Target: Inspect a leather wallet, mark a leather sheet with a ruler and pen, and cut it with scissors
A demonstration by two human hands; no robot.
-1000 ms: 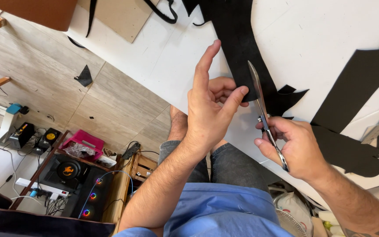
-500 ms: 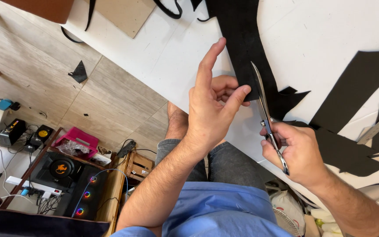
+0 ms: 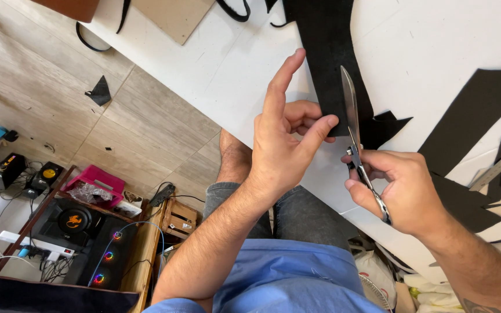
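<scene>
Centre frame, left hand pinches the black strip, which runs toward top; right hand grips scissors alongside, blades together.

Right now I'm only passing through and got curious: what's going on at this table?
A person is cutting a strip of black fabric at the edge of a white table. The left hand pinches the strip's near end, while the right hand works scissors along its side. More black offcuts lie on the table to the right.

Black strip; white table.
</scene>
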